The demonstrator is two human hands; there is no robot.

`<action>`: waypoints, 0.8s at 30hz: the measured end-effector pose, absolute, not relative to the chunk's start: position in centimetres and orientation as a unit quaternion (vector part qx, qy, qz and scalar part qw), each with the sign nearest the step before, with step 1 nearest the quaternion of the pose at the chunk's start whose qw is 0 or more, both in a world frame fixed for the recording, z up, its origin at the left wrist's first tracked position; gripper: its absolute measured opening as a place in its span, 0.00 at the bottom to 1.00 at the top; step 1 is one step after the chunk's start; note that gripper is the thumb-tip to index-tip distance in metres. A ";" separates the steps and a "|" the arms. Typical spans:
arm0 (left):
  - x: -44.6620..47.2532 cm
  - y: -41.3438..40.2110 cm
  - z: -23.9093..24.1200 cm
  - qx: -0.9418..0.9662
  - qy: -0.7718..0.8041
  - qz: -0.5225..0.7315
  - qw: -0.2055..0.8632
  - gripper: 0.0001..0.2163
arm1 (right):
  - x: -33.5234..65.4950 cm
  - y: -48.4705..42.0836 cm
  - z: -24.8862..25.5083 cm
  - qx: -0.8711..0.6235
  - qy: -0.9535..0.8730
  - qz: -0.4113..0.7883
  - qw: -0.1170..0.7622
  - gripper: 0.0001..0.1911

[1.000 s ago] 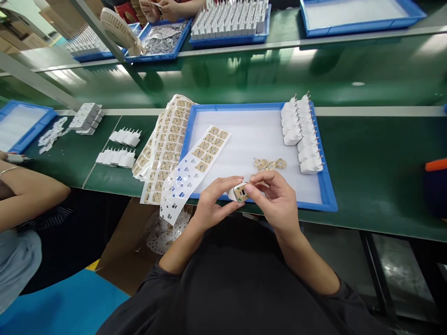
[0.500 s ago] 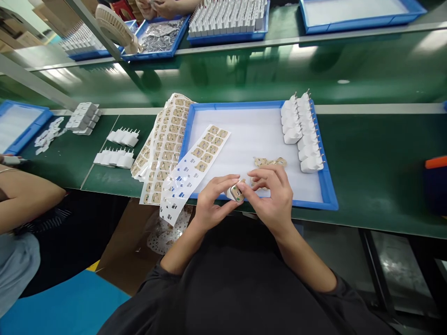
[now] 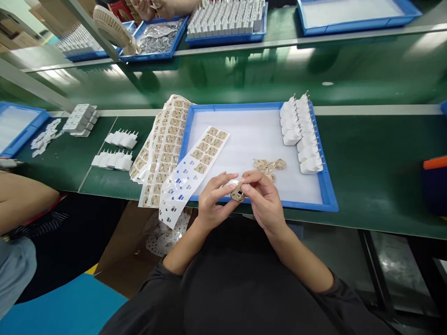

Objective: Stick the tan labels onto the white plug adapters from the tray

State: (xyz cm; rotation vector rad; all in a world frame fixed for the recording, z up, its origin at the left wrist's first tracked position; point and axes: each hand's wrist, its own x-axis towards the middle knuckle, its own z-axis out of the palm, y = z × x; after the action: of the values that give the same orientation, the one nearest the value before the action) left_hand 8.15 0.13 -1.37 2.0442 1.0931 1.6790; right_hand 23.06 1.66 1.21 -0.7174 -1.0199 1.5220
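Note:
My left hand (image 3: 213, 199) is wrapped around a white charger plug (image 3: 227, 185), its end face turned up toward me. On that face lies a tan sticker (image 3: 238, 192) with a dark slot showing through it. My right hand (image 3: 266, 199) pinches the upper right edge of this sticker between thumb and forefinger. Just beyond my fingers, loose tan sticker scraps (image 3: 269, 164) lie in the blue-rimmed tray (image 3: 240, 106). A partly used sticker sheet (image 3: 194, 172) rests across the tray's left rim.
White chargers (image 3: 303, 135) stand in two rows at the tray's right side. Stacked sticker sheets (image 3: 166, 144) lie left of the tray, with more chargers (image 3: 117, 159) beyond. A co-worker's arm (image 3: 30, 199) reaches in at far left. An open carton (image 3: 118, 246) sits below the table edge.
My right hand has closed in on the charger's face, and the tan sticker now covers more of that face. The charger has turned slightly, and more of the loose scraps show.

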 end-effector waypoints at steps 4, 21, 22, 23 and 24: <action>8.2 0.4 -0.8 0.739 0.367 0.562 0.051 0.24 | 22.7 1.7 1.3 -0.297 -0.427 0.645 0.560 0.04; 7.7 0.2 -1.1 0.746 0.347 0.554 0.125 0.27 | 24.5 2.7 1.7 -0.320 -0.569 0.560 0.511 0.04; 7.7 0.1 -1.2 0.748 0.346 0.550 0.135 0.27 | 24.8 2.9 2.0 -0.326 -0.606 0.520 0.507 0.04; 7.7 0.0 -1.2 0.748 0.345 0.548 0.144 0.26 | 25.0 3.0 2.2 -0.330 -0.642 0.472 0.506 0.04; 7.7 -0.1 -1.2 0.745 0.345 0.550 0.155 0.26 | 25.2 3.1 2.5 -0.329 -0.677 0.418 0.509 0.04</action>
State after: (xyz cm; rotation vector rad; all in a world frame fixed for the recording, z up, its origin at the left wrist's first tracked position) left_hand 7.72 -0.13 -1.25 2.1353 0.9882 1.5747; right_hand 25.19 3.08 2.49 -0.7921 -1.6301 1.0077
